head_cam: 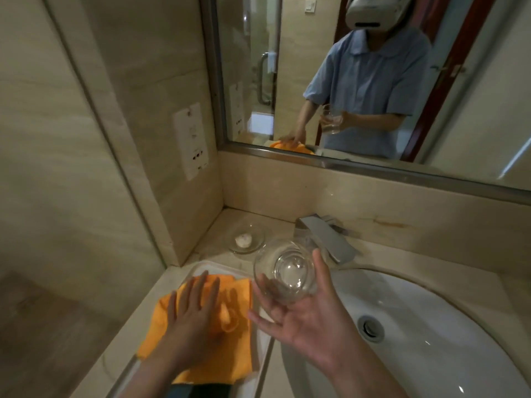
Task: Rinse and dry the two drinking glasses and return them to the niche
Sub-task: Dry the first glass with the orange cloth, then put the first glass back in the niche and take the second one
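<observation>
**One glass in my right hand, my left hand flat on the cloth**

Head view: I stand at a bathroom counter looking down. My right hand [310, 320] is palm up with fingers spread, and a clear drinking glass [286, 271] rests tipped on its side against my fingertips, its open mouth turned toward me. My fingers cradle it loosely around its lower side rather than clamping it. The glass sits above the left edge of the white sink [431, 326], just in front of the square metal tap [327, 237].

My left hand [195, 314] lies open and flat, palm down, on an orange cloth [235, 305]. It presses on the cloth without pinching it. The cloth is spread over a white tray [201, 268] on the pale stone counter [115, 354], left of the sink.

Behind the tray, near the corner of the wall, a small glass dish [247, 238] holds a white piece of soap [243, 239].

The mirror [373, 81] above the counter reflects a person in a light blue shirt wearing a headset, one hand holding the glass, the other down on the cloth. I see only one glass.
</observation>
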A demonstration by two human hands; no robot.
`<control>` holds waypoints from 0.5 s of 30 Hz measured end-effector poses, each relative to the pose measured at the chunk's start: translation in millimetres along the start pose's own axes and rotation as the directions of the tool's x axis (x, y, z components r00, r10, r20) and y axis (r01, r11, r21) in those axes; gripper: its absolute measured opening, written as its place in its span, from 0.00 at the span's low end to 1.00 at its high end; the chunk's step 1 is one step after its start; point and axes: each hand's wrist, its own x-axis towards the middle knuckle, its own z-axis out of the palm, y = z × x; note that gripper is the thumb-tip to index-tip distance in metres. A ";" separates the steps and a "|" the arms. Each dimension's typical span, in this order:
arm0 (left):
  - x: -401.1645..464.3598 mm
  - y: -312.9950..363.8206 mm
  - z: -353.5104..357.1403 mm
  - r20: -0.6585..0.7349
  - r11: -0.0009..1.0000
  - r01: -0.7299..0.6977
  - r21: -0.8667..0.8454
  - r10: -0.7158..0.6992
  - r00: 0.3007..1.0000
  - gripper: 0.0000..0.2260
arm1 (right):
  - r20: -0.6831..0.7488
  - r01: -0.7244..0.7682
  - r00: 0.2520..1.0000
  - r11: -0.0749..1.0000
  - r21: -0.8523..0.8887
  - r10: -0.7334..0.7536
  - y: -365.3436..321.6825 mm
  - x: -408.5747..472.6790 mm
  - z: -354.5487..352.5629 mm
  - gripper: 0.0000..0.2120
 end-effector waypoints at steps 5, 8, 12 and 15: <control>-15.4 84.0 -77.1 0.168 0.712 -0.100 -0.695 0.296 0.940 0.56 | 0.143 0.052 0.988 0.998 0.040 -0.057 -10.5 -36.0 -29.0 0.37; -15.0 154.6 -73.9 0.111 0.575 -0.247 -0.780 0.515 0.850 0.57 | 0.181 0.168 0.969 0.985 0.023 -0.169 -24.8 -69.4 -48.1 0.35; -13.7 223.1 -56.2 -0.036 0.462 -0.366 -0.808 0.582 0.813 0.44 | 0.269 0.321 0.908 0.946 0.045 -0.321 -41.1 -105.8 -73.0 0.33; -18.7 279.2 -45.5 -0.081 0.398 -0.422 -0.815 0.642 0.762 0.36 | 0.177 0.428 0.881 0.898 0.100 -0.440 -60.7 -140.1 -107.6 0.31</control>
